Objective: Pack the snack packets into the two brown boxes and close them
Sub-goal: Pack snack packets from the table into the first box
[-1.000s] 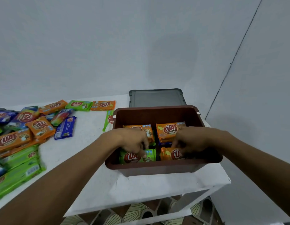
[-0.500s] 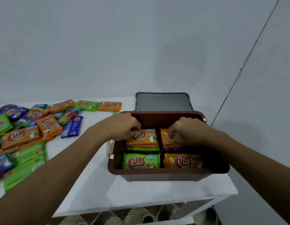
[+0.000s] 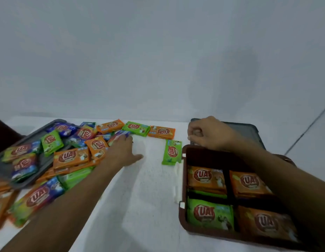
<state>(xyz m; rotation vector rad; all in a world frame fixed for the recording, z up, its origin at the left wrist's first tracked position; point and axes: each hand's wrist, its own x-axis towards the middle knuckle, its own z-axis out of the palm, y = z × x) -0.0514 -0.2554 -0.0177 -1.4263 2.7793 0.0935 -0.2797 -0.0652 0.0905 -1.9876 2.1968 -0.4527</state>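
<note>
Our left hand (image 3: 121, 151) lies open with the fingers stretched and the thumb spread, gripping nothing. Its fingertips rest on a blurred multicoloured snack packet (image 3: 119, 134) at the right fringe of the heap of orange, green and blue foil snack packets (image 3: 70, 158) that covers the left side of the white table (image 3: 149, 206). Our right hand (image 3: 210, 133) is curled over the far left corner of the open brown plastic box (image 3: 182, 179); we cannot tell whether it pinches anything. The box sits at the table's right edge, with two orange packets (image 3: 205, 179) showing at its far side, and a green packet (image 3: 209, 213) and another orange one at its near side. A dark grey flat lid (image 3: 249, 131) lies just behind the box. A lone green packet (image 3: 171, 151) lies just beside the box's left wall. Part of the heap rests on a grey tray-like lid (image 3: 5, 170) near the table's left edge, and a second brown box (image 3: 3, 135) shows at the far left corner
</note>
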